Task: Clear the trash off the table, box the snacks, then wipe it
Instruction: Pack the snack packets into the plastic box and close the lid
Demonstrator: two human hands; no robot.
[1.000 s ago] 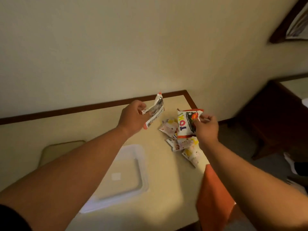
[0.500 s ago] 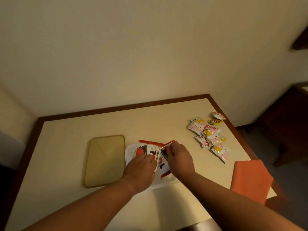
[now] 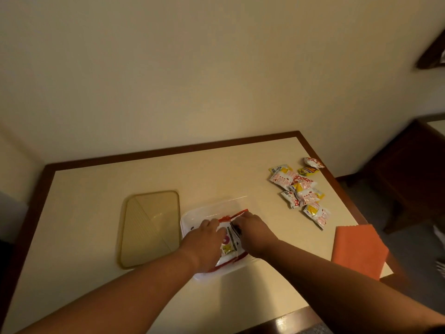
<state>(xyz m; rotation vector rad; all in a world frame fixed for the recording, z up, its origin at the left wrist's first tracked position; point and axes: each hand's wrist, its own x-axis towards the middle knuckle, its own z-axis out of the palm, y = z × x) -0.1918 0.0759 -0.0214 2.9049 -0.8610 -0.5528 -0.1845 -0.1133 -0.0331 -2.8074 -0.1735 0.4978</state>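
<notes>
A clear plastic box sits at the middle of the table. Both my hands reach into it. My left hand lies palm down on a red-edged snack packet, fingers curled over it. My right hand pinches the neighbouring red-edged packet at its top edge. Both packets lie inside the box, partly hidden under my hands. Several more small snack packets lie in a loose pile on the table at the far right.
A tan translucent lid lies flat just left of the box. A folded orange cloth rests at the table's right front corner. The table has a dark wooden rim and stands against the wall. Dark furniture stands to the right.
A second ago each hand held a packet up over the pile at the far right. Both hands then carried them left into the box and have settled lower in it.
</notes>
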